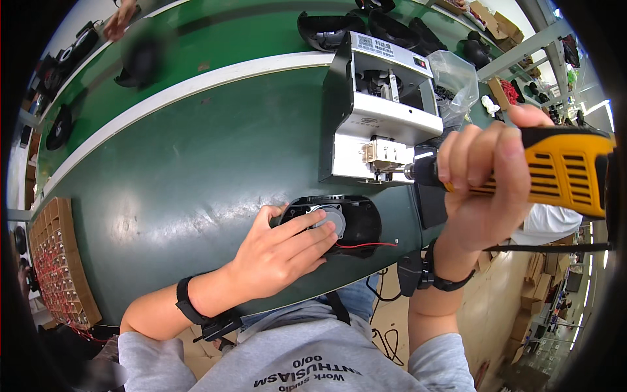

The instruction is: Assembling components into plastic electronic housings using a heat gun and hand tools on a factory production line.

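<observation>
The left hand [271, 261] lies with its fingers loosely extended and a little apart, index and middle fingertips resting on a flat grey round disc [339, 227]; they press from above rather than close around it. The disc sits inside a black oval plastic shell [364, 222], which lies open side up on the dark green worktop [196, 176], near its front edge. The shell's long axis runs left to right, roughly along that edge, and a thin red wire [369, 245] trails from it to the right.

The right hand [486, 173] is curled firmly round a yellow-and-black pistol-shaped power screwdriver [565, 171]. The tool's long axis also runs roughly across the view, its nose pointing left to the small pale block [386, 151] at the front of a silver metal box-shaped machine [401, 127]. Whether the bit touches that block, or carries a screw, is too small to tell.

From the screwdriver's tip, the shell lies to the left and closer to the person's body. The left hand is the nearer one, already on the disc; the right is well apart from it.
</observation>
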`<action>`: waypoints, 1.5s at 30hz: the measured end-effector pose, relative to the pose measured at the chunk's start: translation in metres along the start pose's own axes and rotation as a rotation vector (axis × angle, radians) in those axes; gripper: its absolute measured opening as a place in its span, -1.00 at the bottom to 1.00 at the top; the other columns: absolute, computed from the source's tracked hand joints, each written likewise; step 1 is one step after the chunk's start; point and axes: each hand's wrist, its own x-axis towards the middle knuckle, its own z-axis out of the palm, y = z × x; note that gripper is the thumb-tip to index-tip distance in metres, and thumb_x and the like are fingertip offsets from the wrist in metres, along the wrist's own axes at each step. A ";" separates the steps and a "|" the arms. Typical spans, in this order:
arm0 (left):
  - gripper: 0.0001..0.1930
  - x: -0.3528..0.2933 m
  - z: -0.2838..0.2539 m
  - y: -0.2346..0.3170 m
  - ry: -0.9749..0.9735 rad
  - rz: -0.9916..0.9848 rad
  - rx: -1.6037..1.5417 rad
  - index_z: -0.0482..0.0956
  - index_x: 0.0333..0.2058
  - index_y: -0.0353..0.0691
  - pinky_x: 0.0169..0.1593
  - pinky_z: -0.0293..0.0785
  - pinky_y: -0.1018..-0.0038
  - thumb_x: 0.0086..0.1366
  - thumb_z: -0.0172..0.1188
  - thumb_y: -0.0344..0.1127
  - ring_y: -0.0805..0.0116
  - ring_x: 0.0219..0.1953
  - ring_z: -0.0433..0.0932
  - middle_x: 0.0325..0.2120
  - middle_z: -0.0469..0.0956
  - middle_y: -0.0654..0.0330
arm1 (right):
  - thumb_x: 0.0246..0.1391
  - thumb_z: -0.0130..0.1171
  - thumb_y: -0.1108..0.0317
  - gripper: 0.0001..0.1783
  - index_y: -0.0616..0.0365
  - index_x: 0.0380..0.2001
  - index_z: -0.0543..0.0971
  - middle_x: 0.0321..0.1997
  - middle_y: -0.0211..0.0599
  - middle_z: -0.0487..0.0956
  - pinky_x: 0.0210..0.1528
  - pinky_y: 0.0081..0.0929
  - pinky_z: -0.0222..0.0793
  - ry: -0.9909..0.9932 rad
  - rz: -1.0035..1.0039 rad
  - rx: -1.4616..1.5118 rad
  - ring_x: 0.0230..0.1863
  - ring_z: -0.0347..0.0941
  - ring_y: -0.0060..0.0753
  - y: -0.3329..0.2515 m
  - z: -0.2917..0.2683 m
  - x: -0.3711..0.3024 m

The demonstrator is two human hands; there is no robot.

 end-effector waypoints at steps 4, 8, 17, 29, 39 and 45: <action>-0.54 0.000 0.000 0.000 0.009 0.003 0.002 0.71 -0.08 -0.14 -0.13 0.25 0.22 -0.02 0.54 -0.26 0.31 0.14 0.60 0.02 0.66 0.29 | 0.40 -0.07 0.39 -0.69 0.23 0.14 0.34 -0.64 -0.41 0.27 -0.58 -0.47 0.24 -0.023 -0.006 0.016 -0.70 0.16 -0.55 0.009 -0.003 -0.002; -0.54 0.001 0.002 0.000 0.019 0.003 -0.001 0.71 -0.08 -0.15 -0.13 0.25 0.22 -0.02 0.55 -0.26 0.31 0.14 0.61 0.02 0.66 0.29 | 0.40 -0.05 0.40 -0.69 0.22 0.14 0.34 -0.64 -0.41 0.26 -0.58 -0.47 0.25 -0.013 -0.010 0.006 -0.70 0.16 -0.55 0.009 -0.003 -0.002; -0.54 0.002 0.001 -0.001 0.029 0.012 0.007 0.72 -0.09 -0.15 -0.15 0.26 0.21 -0.02 0.55 -0.25 0.32 0.13 0.61 0.00 0.67 0.28 | 0.39 -0.07 0.40 -0.71 0.21 0.11 0.33 -0.65 -0.45 0.24 -0.60 -0.50 0.21 -0.011 0.066 0.067 -0.71 0.14 -0.58 0.001 0.001 -0.010; -0.48 0.001 0.003 0.004 0.111 -0.055 -0.026 0.69 -0.10 -0.15 -0.16 0.27 0.25 0.01 0.57 -0.01 0.30 0.06 0.64 -0.09 0.68 0.29 | 0.46 -0.17 0.31 -0.69 0.15 0.17 0.25 -0.55 -0.48 0.30 -0.53 -0.56 0.27 -0.051 0.010 0.260 -0.61 0.20 -0.63 -0.029 0.015 -0.018; -0.71 -0.002 0.008 0.004 0.190 -0.107 -0.198 0.65 -0.15 -0.17 0.03 0.38 0.14 0.16 0.45 -0.28 0.29 0.05 0.64 -0.13 0.71 0.24 | 0.42 0.00 0.25 -0.72 0.04 0.07 0.23 -0.63 -0.53 0.44 -0.60 -0.62 0.45 -0.179 0.084 0.298 -0.71 0.39 -0.65 -0.037 0.034 -0.041; -0.80 -0.001 0.009 0.004 0.224 -0.123 -0.233 0.66 -0.23 -0.19 -0.13 0.29 0.30 0.12 0.38 -0.48 0.28 0.00 0.69 -0.15 0.73 0.23 | 0.41 0.00 0.26 -0.72 0.05 0.06 0.24 -0.62 -0.52 0.45 -0.59 -0.62 0.46 -0.197 0.068 0.278 -0.70 0.40 -0.65 -0.037 0.036 -0.041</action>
